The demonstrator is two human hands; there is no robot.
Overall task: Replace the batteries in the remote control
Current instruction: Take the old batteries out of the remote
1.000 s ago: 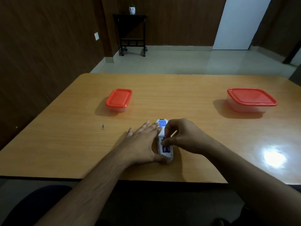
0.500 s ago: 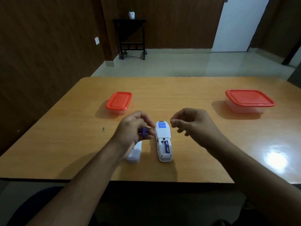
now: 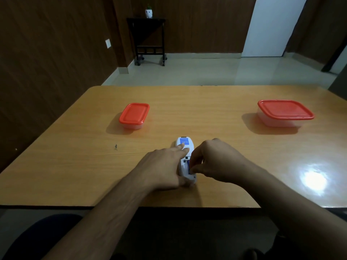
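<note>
The left hand point(image 3: 163, 166) lies flat with straight fingers on the remote point(image 3: 185, 147); the right hand point(image 3: 212, 160) pinches a battery point(image 3: 188, 164) in the remote's open compartment.

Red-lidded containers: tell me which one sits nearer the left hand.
The smaller container, on the table's left side, is nearer the left hand; the larger container stands far right.

Plain room of a home or small office: dark wood-panelled walls point(image 3: 52, 53), pale tiled floor point(image 3: 216, 72), white door point(image 3: 272, 27) far right, black wheeled side table point(image 3: 149, 40) with small potted plant point(image 3: 148, 12) far left, wooden table point(image 3: 206, 102) near, bearing two red-lidded plastic boxes point(image 3: 134, 115).
</note>
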